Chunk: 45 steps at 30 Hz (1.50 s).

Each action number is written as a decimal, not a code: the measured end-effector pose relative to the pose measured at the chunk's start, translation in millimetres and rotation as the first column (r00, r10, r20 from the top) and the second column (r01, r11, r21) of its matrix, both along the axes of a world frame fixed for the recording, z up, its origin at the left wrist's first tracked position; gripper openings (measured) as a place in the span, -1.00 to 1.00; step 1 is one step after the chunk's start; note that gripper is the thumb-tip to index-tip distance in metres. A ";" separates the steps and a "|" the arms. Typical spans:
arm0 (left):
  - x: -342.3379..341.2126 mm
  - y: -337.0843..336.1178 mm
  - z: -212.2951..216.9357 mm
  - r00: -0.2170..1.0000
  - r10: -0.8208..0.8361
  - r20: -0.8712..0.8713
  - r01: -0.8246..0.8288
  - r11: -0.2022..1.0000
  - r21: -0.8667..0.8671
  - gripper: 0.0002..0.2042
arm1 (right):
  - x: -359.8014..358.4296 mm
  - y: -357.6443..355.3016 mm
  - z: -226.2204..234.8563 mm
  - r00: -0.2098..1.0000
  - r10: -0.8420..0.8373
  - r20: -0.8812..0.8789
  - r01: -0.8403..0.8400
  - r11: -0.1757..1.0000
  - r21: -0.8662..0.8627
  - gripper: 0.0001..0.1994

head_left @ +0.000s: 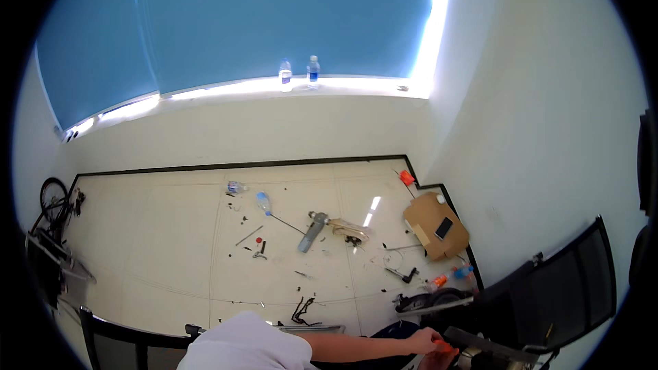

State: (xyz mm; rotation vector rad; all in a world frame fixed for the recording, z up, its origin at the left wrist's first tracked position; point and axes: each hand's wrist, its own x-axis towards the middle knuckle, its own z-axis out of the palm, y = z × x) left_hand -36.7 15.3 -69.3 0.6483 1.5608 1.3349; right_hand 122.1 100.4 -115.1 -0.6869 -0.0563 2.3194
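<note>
Your left hand is closed on an orange piece, low right in the head view, fingers curled over it. Your right hand is just below, cut by the frame edge; can't tell if it's gripping. With both hands at one part, likely one steadies it while the other works. A dark bar sits just right of them; contact unclear.

Tools and scraps lie loose on the floor, probably so you can reach them without digging. The phone lies on the cardboard, maybe to keep it off the tiles. Bottles on the sill stand upright, likely parked out of the way.

Counts: upright bottles, two; bottles lying on the floor, two, left of centre. Phone, one. Cardboard, one. Grey power tool, one, beside one clear bag. Red cap, one. Chairs, two, one each side of you. Small dark bits: too many and too small to count.
</note>
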 end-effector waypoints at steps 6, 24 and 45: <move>-3.6 0.3 -17.1 0.995 0.087 0.039 -0.088 0.996 0.034 -0.68 | -36.7 0.2 -8.1 0.985 0.089 0.149 -0.130 0.947 0.294 -0.70; -12.4 -4.0 30.7 0.932 -0.045 0.359 0.067 0.997 -0.047 -0.70 | -58.7 -18.6 27.5 0.971 -0.161 0.176 0.157 0.987 0.035 -0.83; -14.5 2.9 40.4 0.986 -0.068 0.153 0.075 0.996 -0.040 -0.68 | -24.0 -30.7 21.2 0.976 -0.065 0.209 0.026 0.983 0.183 -0.73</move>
